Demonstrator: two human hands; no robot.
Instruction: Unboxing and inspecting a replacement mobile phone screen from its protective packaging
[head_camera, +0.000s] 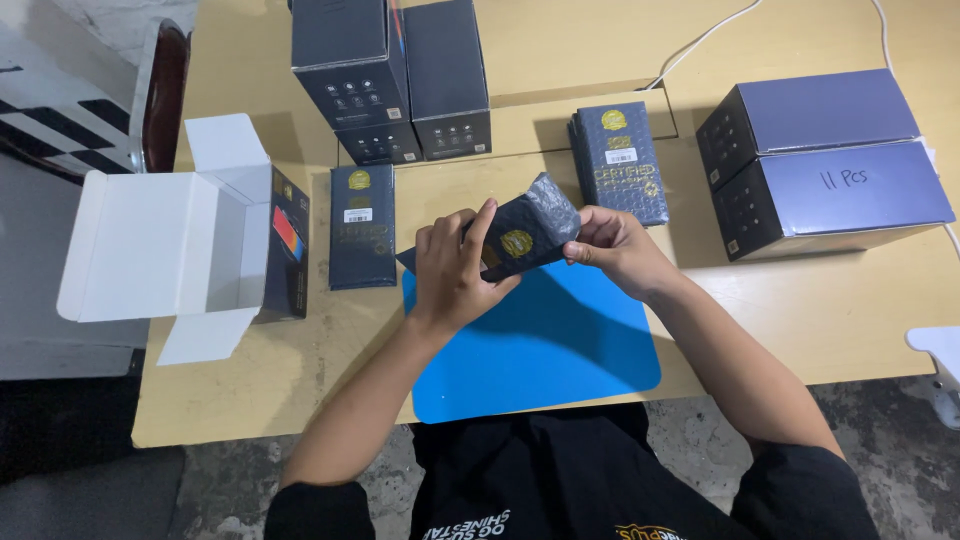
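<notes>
Two hands are gripping one dark pouch (520, 235) above a blue mat (545, 345). Left hand (452, 272) is closing around its lower end. Right hand (612, 245) is pinching its top.

A blue mat (560, 350) lay flat at the near edge of the tan table (830, 310). An open white carton (170, 245) stood at the left, flaps spread. Just right of it lay a flat dark package (362, 227), and a second dark package (620, 160) lay farther right. Two tall dark boxes (390, 75) stood at the rear. Two stacked dark boxes (825, 160) occupied the right side. A white cable (700, 40), possibly a charger lead, ran across the far edge.
</notes>
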